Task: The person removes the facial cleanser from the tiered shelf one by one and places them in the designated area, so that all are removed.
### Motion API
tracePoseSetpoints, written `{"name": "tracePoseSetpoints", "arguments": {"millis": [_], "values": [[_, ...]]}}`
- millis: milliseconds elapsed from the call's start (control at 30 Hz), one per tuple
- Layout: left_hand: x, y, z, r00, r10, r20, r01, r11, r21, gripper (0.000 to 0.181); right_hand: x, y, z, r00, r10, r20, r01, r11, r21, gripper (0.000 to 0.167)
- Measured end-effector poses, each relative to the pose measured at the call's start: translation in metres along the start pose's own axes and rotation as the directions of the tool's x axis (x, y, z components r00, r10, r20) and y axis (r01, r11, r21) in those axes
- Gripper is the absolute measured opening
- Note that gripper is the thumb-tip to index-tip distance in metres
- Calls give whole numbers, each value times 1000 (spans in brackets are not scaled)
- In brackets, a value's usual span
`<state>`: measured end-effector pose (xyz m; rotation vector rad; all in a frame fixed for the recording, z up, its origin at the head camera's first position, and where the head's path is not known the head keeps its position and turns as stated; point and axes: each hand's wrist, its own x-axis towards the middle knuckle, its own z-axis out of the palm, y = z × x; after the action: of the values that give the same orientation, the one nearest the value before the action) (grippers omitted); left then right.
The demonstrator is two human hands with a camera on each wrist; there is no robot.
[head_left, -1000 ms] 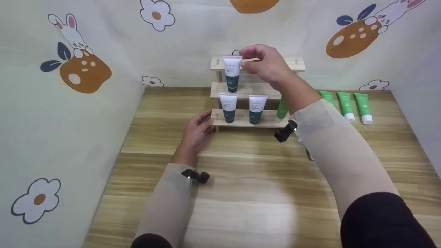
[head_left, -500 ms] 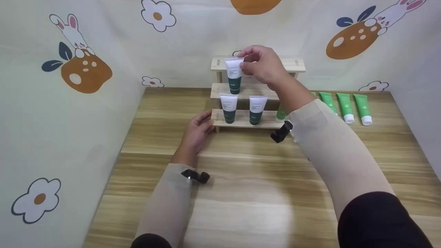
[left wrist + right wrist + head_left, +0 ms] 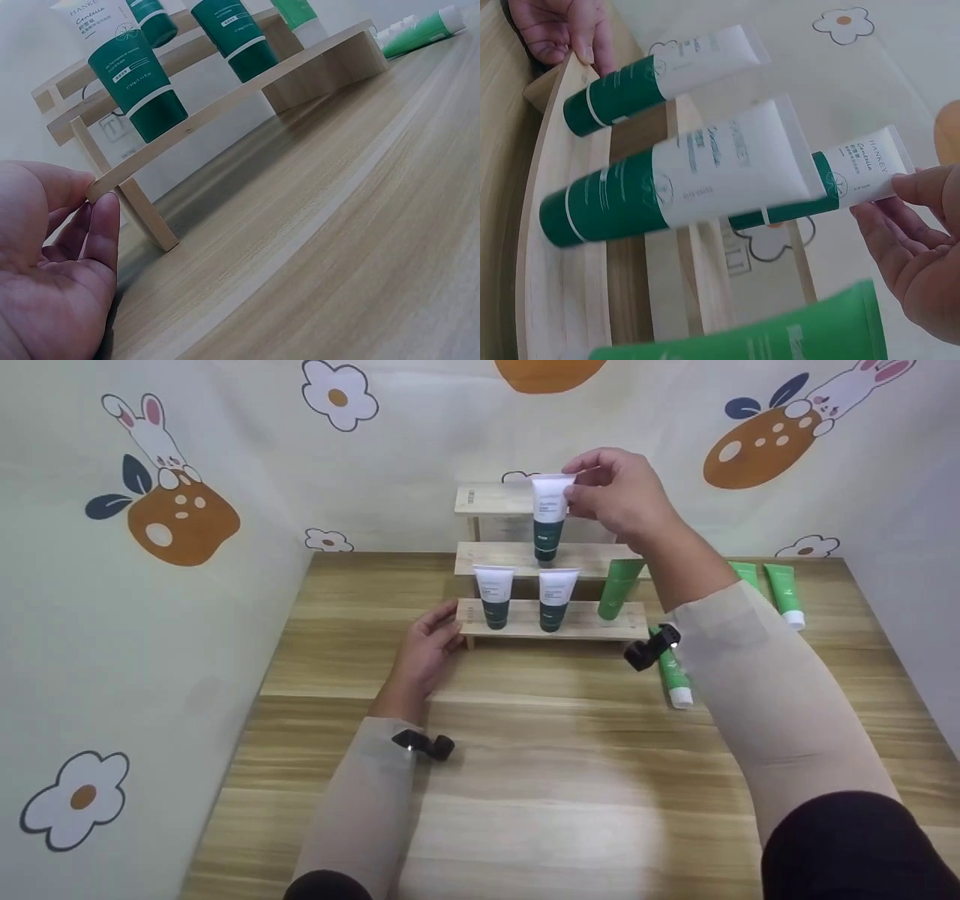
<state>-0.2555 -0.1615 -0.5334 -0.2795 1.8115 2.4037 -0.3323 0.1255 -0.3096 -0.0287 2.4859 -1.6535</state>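
At the rack [image 3: 523,619], gripped by left fingers [image 3: 64,184], white-green tube [image 3: 549,514] pinched by right fingers [image 3: 588,498], green tubes [image 3: 745,573] part-hidden by sleeve [image 3: 772,697]

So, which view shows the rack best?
The head view: all three tiers of the wooden rack show front-on, partly covered. The left wrist view shows it low, from one end; the right wrist view crops it.

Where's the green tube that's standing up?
In the head view, the green tube stands near the right end of the bottom wooden step, just right of a white-and-dark-green tube.
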Motion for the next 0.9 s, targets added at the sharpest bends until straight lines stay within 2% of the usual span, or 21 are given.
{"name": "tracePoseSetpoints", "arguments": {"millis": [233, 433, 633, 700, 900], "values": [[-1, 1, -1, 1000, -9, -3, 9, 1000, 7, 47, -7, 17, -32, 999, -14, -34, 16, 997, 75, 33], [-1, 0, -3, 1000, 9, 6, -10, 1000, 27, 46, -12, 33, -53, 999, -20, -51, 27, 988, 152, 34], [1, -4, -1, 1000, 21, 9, -21, 1000, -5, 47, -19, 51, -71, 995, -51, -88, 66, 982, 175, 37], [1, -5, -1, 1000, 23, 7, -23, 1000, -20, 48, -22, 59, -78, 992, -67, -107, 90, 969, 230, 38], [1, -4, 0, 1000, 29, 2, -29, 1000, -13, 50, -33, 80, -99, 985, -70, -160, 132, 899, 417, 44]]}}
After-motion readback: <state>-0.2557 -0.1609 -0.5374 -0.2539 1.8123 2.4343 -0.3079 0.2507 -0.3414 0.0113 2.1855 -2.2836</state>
